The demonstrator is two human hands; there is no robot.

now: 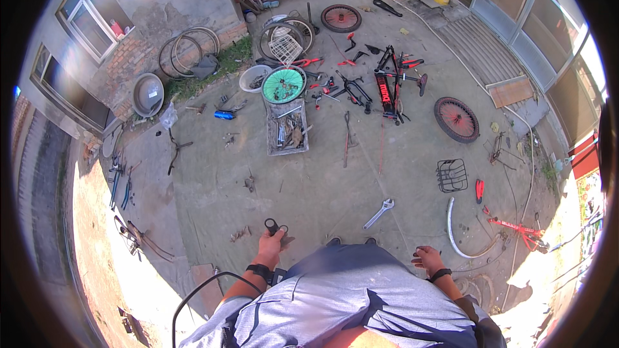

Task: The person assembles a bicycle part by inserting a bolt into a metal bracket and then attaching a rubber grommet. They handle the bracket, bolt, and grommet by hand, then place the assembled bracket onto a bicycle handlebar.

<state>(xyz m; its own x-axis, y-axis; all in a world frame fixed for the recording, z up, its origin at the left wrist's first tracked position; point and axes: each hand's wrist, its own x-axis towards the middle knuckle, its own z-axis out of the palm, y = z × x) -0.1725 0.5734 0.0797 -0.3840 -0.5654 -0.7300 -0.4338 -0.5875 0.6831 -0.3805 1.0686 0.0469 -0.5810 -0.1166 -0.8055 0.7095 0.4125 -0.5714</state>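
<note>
our left hand (269, 245), lower centre of view, is closed around a black ringed part (273, 226); our right hand (428, 259) is loosely curled, seemingly empty. upper right of centre, the bike body (385, 93) lies stripped, a red wheel (456, 120) already off; no refitting shows.

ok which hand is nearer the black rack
Right: in view, the right hand is below the black rack, slightly left; the left hand is farther off, lower left.
</note>
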